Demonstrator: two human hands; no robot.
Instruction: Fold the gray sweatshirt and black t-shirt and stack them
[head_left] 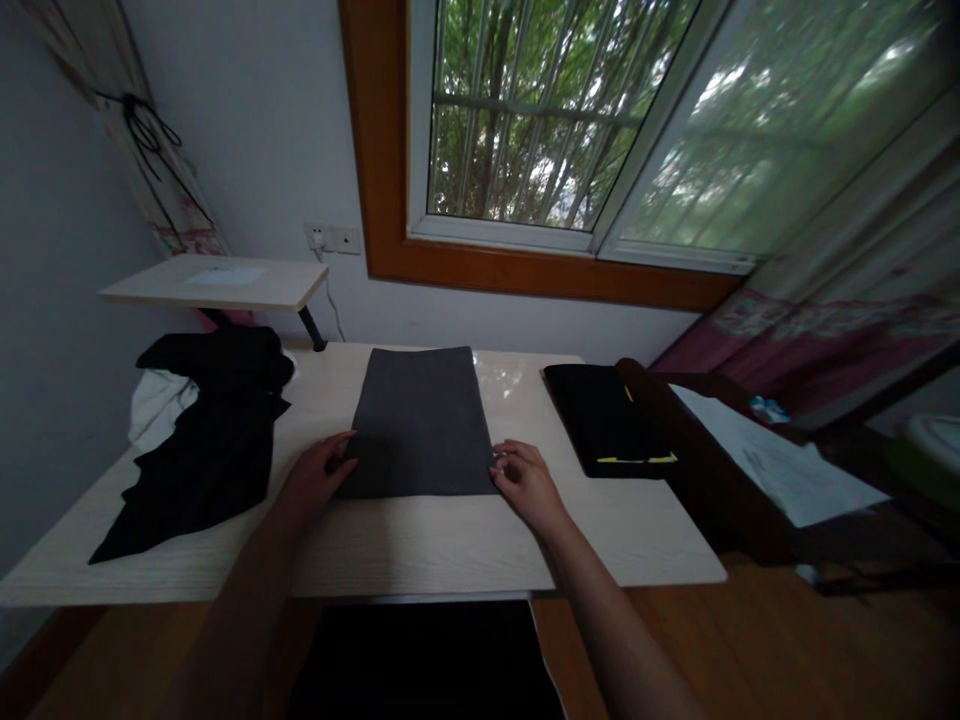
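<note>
Black fabric (pixel 420 660) lay lowest in view, between two bare forearms (pixel 615 620) that stretched over the pale table (pixel 450 550). The left hand (pixel 311 480) was curled at the left edge of a flat grey cloth (pixel 420 425), its thumb and forefinger touching it; the right hand (pixel 529 485) was bent at the opposite edge, near the front corner. Whether either pinched the fabric, I could not tell. The cloth lay squarely in the table's middle, so the step looked like straightening its sides; the next move seemed to call for an even, matched hold on both edges. Beyond the left hand sprawled a crumpled black garment (pixel 217 440); to the right lay a flat black item (pixel 600 415) with yellow marks. Farther back stood a raised shelf (pixel 150 282), then the window (pixel 525 130).
</note>
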